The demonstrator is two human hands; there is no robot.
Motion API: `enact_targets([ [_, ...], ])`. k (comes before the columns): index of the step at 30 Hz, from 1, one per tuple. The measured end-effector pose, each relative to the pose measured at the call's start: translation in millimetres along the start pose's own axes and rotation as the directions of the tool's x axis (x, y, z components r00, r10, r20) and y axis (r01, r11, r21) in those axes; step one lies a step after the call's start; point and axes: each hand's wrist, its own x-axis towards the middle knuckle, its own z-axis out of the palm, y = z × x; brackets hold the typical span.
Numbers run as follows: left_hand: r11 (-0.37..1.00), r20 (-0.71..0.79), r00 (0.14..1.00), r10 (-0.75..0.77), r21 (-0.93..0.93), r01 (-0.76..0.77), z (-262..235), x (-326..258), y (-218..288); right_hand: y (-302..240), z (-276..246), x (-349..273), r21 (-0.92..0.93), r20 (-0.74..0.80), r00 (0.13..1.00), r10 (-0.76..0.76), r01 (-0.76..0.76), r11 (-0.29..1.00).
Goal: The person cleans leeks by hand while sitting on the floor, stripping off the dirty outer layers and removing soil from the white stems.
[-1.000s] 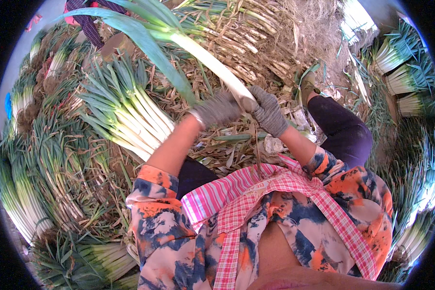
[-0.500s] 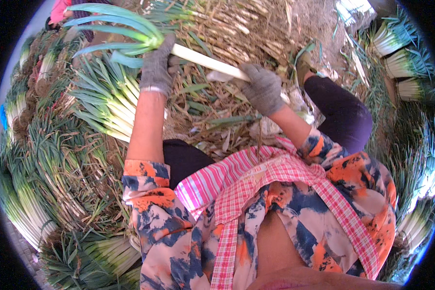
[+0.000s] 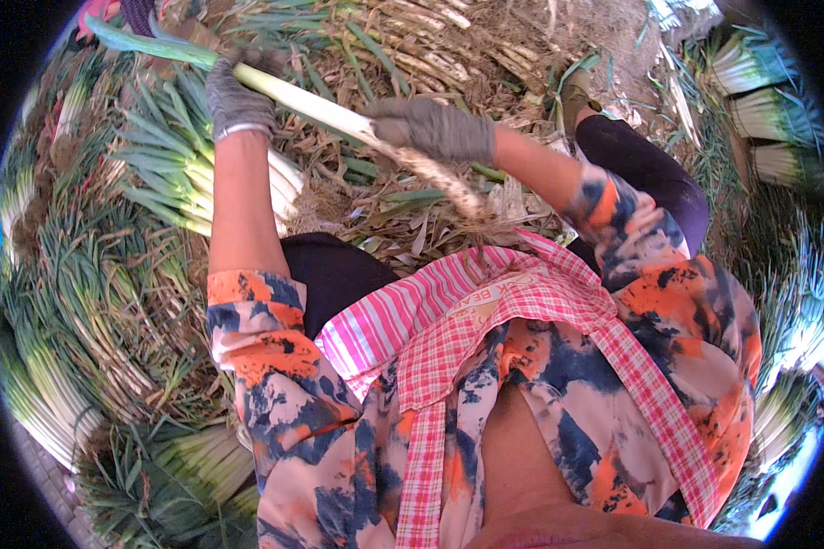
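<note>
Mid-strip on one leek (image 3: 307,102): my left hand (image 3: 238,96), grey glove, is closed around the stalk where white turns green; my right hand (image 3: 435,128), also gloved, is fisted tight on the root end, with a strip of dirty outer skin (image 3: 449,183) trailing from that fist toward my lap. The leek spans between both hands, held off the ground above the litter, green tops pointing up-left out past my left hand. Looks like the peel-the-outer-layer step. My judgement: next move needs a firm left-hand anchor while the right pulls the skin clear along the shaft, then a check that the white is clean all round. No bins, crates or baskets visible. Stock is just loose piles on the ground: cleaned leeks (image 3: 169,169) stacked beside my left forearm, uncleaned ones (image 3: 430,46) heaped ahead, more bundles (image 3: 760,101) at right, trimmings (image 3: 403,220) under my hands. Pink striped apron (image 3: 485,302) covers my lap.
</note>
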Motion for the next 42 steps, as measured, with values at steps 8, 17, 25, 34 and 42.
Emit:
enact_targets([
  [8, 0.986, -0.203, 0.975, 0.093, -0.117, -0.119, -98.0, 53.3, 41.6, 13.4, 7.2, -125.3, -0.517, -0.033, 0.981, -0.193, 0.149, 0.843],
  [17, 0.988, -0.388, 0.909, 0.154, 0.036, -0.151, -149.3, 84.4, 57.9, 60.2, -28.6, -212.0, -0.869, -0.112, 0.906, 0.408, -0.288, 0.403],
  [25, 0.989, -0.053, 0.988, 0.145, 0.006, -0.145, -49.9, 21.6, 17.4, 14.9, 11.9, -37.8, -0.175, -0.184, 0.981, -0.062, 0.029, 0.984],
  [34, 0.964, 0.047, 0.999, 0.003, 0.266, -0.016, 8.0, -71.1, -65.6, 14.0, 69.2, 7.4, -0.418, -0.512, 0.83, -0.222, -0.015, 0.908],
  [42, 0.893, 0.333, 0.83, -0.448, 0.207, 0.399, 10.0, -81.1, -55.9, 15.4, -22.9, 25.2, -0.003, -0.599, 0.801, -0.013, 0.014, 1.0],
])
